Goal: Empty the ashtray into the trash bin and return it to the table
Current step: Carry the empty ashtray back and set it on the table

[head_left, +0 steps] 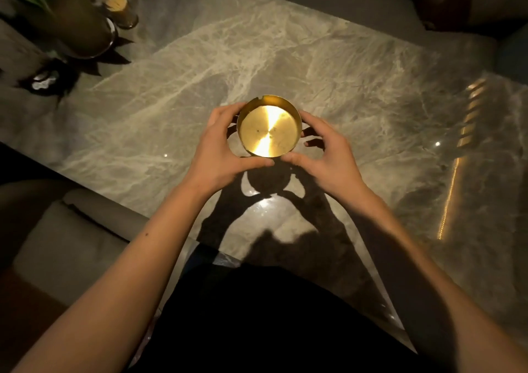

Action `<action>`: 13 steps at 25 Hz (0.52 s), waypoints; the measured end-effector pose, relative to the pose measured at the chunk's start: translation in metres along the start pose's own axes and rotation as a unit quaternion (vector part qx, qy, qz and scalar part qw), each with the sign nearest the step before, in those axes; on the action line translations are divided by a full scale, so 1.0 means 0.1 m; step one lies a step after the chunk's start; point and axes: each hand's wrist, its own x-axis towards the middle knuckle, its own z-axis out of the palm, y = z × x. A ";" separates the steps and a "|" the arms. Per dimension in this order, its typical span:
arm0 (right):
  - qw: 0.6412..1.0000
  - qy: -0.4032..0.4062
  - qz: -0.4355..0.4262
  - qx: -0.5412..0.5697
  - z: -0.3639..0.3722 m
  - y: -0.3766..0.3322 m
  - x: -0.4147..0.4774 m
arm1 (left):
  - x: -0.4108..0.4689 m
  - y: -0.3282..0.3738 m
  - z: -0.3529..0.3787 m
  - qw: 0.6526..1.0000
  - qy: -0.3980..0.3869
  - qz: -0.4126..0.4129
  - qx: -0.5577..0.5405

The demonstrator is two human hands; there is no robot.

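Note:
A round gold metal ashtray (268, 128) is held upright above the grey marble table (357, 92); its shadow falls on the tabletop nearer to me. Only a few dark specks show on its shiny floor. My left hand (220, 152) cups its left side with the thumb under the near rim. My right hand (323, 155) cups the right side, thumb at the near rim and fingers curled behind. No trash bin is in view.
A dark vase with a plant (77, 26) stands at the table's far left, with a small cork-topped jar (118, 9) behind it. A grey sofa cushion (71, 247) lies at my lower left. Light strip reflections run down the table's right side.

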 end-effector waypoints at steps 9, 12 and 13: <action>0.999 -0.010 -0.004 -0.033 1.70 -0.71 1.02 | 0.46 -1.17 -1.66 1.000 0.003 -0.004 -0.002; 0.999 -0.040 -0.005 -0.032 2.31 -1.01 1.35 | 0.50 -1.56 -2.26 0.999 0.020 -0.027 -0.009; 0.998 -0.051 -0.009 -0.032 2.48 -1.11 1.46 | 0.50 -1.68 -2.44 0.999 0.029 -0.031 -0.013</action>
